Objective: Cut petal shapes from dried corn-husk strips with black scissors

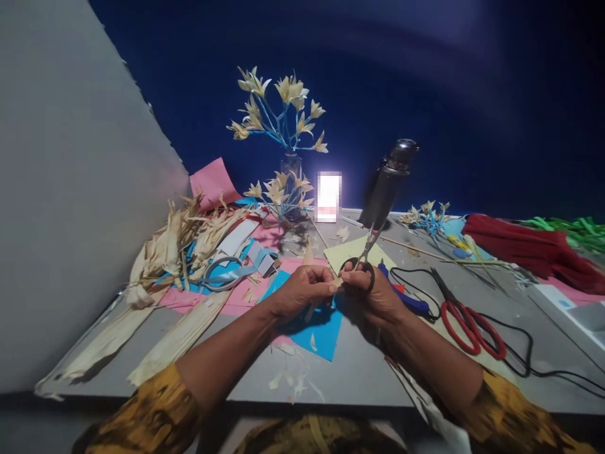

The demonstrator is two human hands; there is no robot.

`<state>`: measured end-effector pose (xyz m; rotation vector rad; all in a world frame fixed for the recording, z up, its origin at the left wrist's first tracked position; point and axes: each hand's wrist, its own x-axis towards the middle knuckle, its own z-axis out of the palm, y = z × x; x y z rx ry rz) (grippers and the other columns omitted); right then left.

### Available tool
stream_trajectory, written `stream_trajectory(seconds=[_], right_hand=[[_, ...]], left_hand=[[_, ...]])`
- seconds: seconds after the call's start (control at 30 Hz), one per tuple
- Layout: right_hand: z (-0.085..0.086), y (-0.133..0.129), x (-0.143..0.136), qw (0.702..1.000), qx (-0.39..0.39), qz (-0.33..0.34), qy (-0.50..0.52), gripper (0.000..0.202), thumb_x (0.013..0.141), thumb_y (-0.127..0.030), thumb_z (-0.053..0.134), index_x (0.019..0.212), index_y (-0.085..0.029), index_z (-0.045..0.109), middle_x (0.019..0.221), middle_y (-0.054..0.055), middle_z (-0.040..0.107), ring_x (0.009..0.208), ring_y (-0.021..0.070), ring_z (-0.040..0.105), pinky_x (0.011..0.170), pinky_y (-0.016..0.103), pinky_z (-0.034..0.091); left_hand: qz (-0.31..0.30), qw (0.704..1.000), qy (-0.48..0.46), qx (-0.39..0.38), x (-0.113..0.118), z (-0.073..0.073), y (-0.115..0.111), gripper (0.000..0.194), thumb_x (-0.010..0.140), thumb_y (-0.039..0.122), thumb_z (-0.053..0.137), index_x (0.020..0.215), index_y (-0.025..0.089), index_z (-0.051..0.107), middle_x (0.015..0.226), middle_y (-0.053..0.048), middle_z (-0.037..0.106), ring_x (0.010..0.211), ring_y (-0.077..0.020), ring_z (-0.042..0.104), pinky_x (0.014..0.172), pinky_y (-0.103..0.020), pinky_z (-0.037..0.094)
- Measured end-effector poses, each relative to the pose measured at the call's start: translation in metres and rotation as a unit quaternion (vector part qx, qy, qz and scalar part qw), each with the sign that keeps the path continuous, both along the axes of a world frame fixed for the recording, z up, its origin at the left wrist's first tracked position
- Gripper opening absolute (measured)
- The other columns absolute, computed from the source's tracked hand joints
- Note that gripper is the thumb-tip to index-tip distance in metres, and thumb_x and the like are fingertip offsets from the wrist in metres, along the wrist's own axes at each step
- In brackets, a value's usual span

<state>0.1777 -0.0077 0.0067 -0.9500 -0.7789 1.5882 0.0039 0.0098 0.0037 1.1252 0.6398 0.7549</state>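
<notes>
My left hand point(302, 291) is closed in a pinch on a small pale piece of dried husk point(337, 283). Opposite it, the fingertips of my right hand point(373, 296) meet the same piece. Black-handled scissors point(363, 257) hang on the fingers of my right hand, blades pointing up and away from the husk piece. Below both hands lies a blue paper sheet point(326, 340) with small scraps on it. A yellow sheet point(385, 253) sits just behind the scissors. Parts of the left fingers are hidden.
Dried husks point(177, 243) and a tape roll point(229, 274) lie left. Behind stand a vase point(292, 165) of husk flowers point(288, 91), a bright screen point(328, 195) and a dark flask point(387, 183). To the right are a blue glue gun point(411, 302), red-handled scissors point(466, 325) and black cable.
</notes>
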Motion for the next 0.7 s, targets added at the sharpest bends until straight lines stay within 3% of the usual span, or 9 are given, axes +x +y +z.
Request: stream_trajectory(seconds=[0.2,0.33,0.4,0.47,0.53,0.7], right_hand=[[0.001,0.007,0.003,0.999,0.02,-0.042,0.001,0.028,0.061,-0.028,0.085,0.075,-0.016,0.063,0.055,-0.007,0.045,0.048,0.0073,0.034,0.046,0.021,0.026],[0.005,0.019,0.023,0.996,0.036,-0.066,-0.053,0.034,0.07,-0.046,0.079,0.08,-0.017,0.066,0.078,0.002,0.063,0.053,0.0082,0.04,0.047,0.022,0.029],[0.011,0.024,0.042,0.987,0.083,-0.005,-0.14,0.042,0.077,-0.057,0.07,0.089,-0.017,0.069,0.085,0.006,0.066,0.054,0.0094,0.041,0.047,0.023,0.029],[0.021,0.029,0.063,0.942,0.145,0.085,-0.291,0.041,0.075,-0.053,0.072,0.091,-0.016,0.071,0.083,0.006,0.066,0.057,0.0122,0.046,0.051,0.025,0.035],[0.032,0.031,0.081,0.888,0.148,0.149,-0.409,0.034,0.069,-0.043,0.077,0.09,-0.017,0.071,0.081,0.004,0.066,0.067,0.0176,0.055,0.061,0.028,0.043],[0.048,0.027,0.095,0.804,0.172,0.243,-0.514,0.03,0.068,-0.04,0.078,0.086,-0.017,0.07,0.082,0.003,0.067,0.077,0.022,0.06,0.066,0.029,0.043]], left_hand=[[0.004,0.998,-0.043,-0.037,-0.013,0.001,0.01,0.027,0.071,0.028,0.078,0.069,0.017,0.053,0.051,0.004,0.051,0.044,-0.0084,0.044,0.046,-0.021,0.03],[0.025,0.996,-0.066,-0.059,-0.022,0.007,0.018,0.029,0.069,0.03,0.08,0.073,0.015,0.056,0.05,0.006,0.047,0.044,-0.0068,0.039,0.045,-0.019,0.03],[0.035,0.995,-0.076,-0.061,-0.027,0.011,0.021,0.03,0.068,0.031,0.082,0.074,0.015,0.057,0.05,0.006,0.044,0.045,-0.0065,0.039,0.046,-0.019,0.03],[0.044,0.993,-0.09,-0.062,-0.032,0.014,0.023,0.03,0.067,0.031,0.082,0.073,0.015,0.058,0.048,0.008,0.039,0.045,-0.0065,0.037,0.046,-0.019,0.03],[0.046,0.991,-0.107,-0.063,-0.036,0.017,0.025,0.03,0.066,0.031,0.083,0.072,0.015,0.059,0.048,0.008,0.036,0.045,-0.0061,0.036,0.046,-0.018,0.03],[0.036,0.987,-0.144,-0.059,-0.036,0.021,0.024,0.03,0.065,0.032,0.084,0.068,0.015,0.059,0.049,0.008,0.037,0.045,-0.0065,0.036,0.046,-0.02,0.031]])
